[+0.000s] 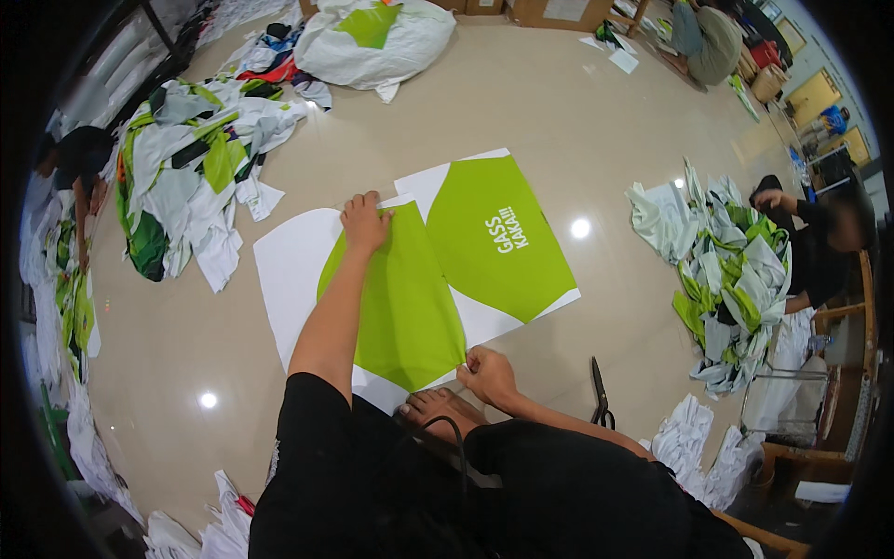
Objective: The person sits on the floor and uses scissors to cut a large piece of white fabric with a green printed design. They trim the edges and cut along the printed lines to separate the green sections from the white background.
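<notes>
Two cut fabric panels, green with white edges, lie on the floor in front of me. My left hand (367, 224) rests on the upper edge of the nearer fabric panel (402, 298), fingers spread over the cloth. At that panel's lower right corner, my right hand (488, 374) is closed, pinching the edge between thumb and fingers. The other fabric panel (503, 238), with white print, lies flat to the right, meeting the nearer one along its side. My bare foot (440, 410) is at the panel's bottom edge. Dark scissors (602, 393) lie right of my right hand.
Piles of green and white fabric lie at the left (200, 168) and right (736, 279). A full white sack (377, 47) stands at the far side. People sit at both sides, one by the right pile (824, 233). White cloth (694, 447) lies near a wooden chair (838, 447).
</notes>
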### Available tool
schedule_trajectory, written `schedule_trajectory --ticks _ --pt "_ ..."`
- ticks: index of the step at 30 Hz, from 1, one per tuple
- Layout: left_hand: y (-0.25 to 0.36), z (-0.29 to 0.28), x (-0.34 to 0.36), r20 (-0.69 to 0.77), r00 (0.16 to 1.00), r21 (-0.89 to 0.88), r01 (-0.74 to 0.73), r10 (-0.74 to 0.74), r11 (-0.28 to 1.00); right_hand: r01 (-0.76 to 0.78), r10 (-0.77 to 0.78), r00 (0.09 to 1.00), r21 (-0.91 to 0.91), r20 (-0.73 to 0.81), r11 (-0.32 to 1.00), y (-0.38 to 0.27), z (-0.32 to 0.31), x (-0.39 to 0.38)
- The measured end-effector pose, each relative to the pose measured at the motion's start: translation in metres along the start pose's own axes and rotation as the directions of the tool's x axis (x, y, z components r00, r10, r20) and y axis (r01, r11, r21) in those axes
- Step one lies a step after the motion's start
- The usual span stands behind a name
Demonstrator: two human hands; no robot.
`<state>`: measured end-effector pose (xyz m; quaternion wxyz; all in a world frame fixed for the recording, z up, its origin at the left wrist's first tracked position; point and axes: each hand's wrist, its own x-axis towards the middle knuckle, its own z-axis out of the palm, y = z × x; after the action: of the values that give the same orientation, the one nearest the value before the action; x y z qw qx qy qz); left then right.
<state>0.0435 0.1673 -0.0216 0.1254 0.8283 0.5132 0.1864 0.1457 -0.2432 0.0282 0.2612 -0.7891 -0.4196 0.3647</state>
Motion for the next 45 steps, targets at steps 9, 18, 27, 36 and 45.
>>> schedule_trajectory --ticks 9,18,27,36,45 --pt "-0.052 -0.031 0.043 0.211 0.966 -0.449 -0.04 0.149 0.893 -0.016 -0.067 0.993 0.674 0.096 0.739 -0.019 0.013 0.012" --pt "0.069 -0.075 0.113 0.208 0.946 -0.748 -0.011 0.25 0.664 0.004 0.005 1.0 0.78 -0.009 0.626 -0.014 -0.077 0.025" --pt "0.209 0.075 0.194 0.245 0.902 -0.608 -0.142 0.355 0.781 -0.12 0.346 0.919 0.699 -0.191 0.705 0.074 -0.15 0.083" --pt "0.216 0.103 0.185 0.207 0.906 -0.471 -0.238 0.369 0.849 -0.239 0.464 0.868 0.671 -0.176 0.702 0.086 -0.159 0.087" --pt "0.138 0.016 0.012 -0.229 0.972 -0.257 -0.102 0.042 0.961 -0.212 0.48 0.852 0.701 -0.208 0.68 0.094 -0.16 0.088"
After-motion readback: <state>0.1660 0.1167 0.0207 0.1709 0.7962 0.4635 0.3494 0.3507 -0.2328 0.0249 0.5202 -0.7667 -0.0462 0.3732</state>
